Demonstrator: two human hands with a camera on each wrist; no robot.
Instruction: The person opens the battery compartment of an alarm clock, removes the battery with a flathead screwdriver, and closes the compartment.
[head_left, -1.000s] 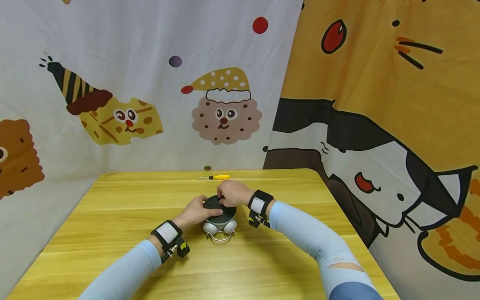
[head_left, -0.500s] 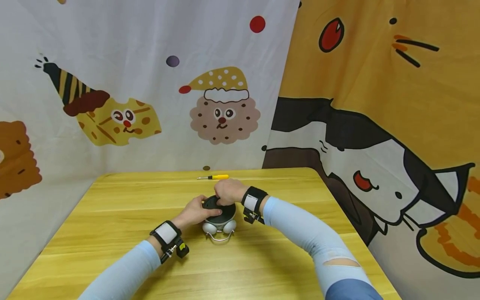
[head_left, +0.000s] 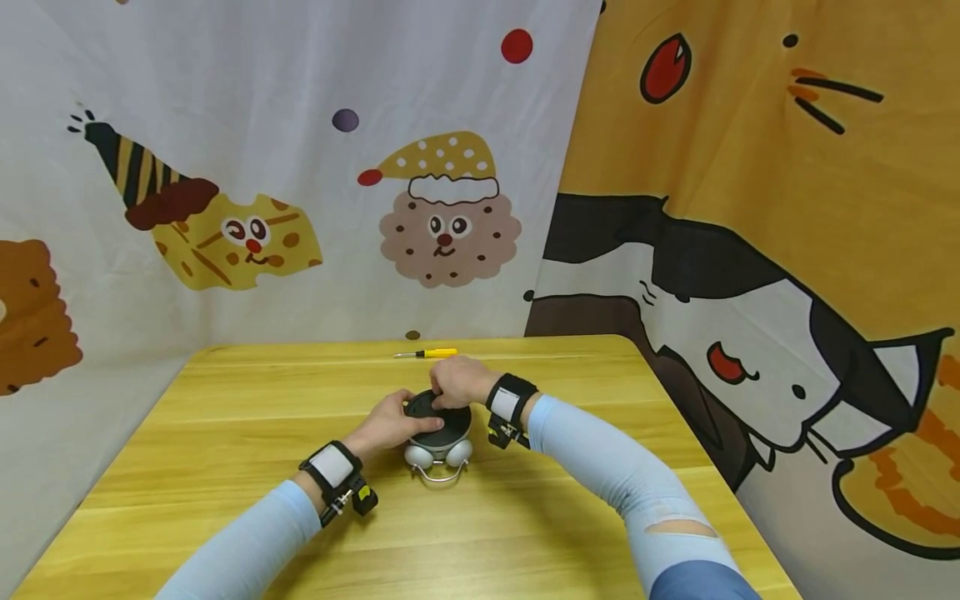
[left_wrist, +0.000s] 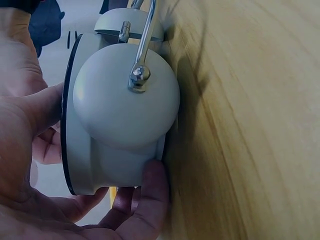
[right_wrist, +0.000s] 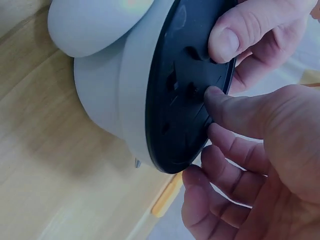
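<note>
A white twin-bell alarm clock [head_left: 455, 427] lies face down on the table, its black back [right_wrist: 172, 127] upward and its bells [left_wrist: 125, 95] and wire handle toward me. My left hand [head_left: 386, 425] grips it from the left, thumb across the back and fingers curled under the side. Over the far right part of the back, my right hand [head_left: 461, 382] holds thumb and forefinger close together beside a small knob [right_wrist: 193, 90]. Its other fingers curl at the clock's rim. What lies between the right thumb and forefinger is hidden.
Beyond the clock, a screwdriver [head_left: 427, 354] with a yellow handle lies near the far edge of the wooden table [head_left: 262, 433]. Printed cloth curtains [head_left: 330, 250] hang behind the table and along its right side.
My right hand and wrist have shifted slightly left over the clock's back since the first frame. The left hand keeps its grip and the clock stays in place.
</note>
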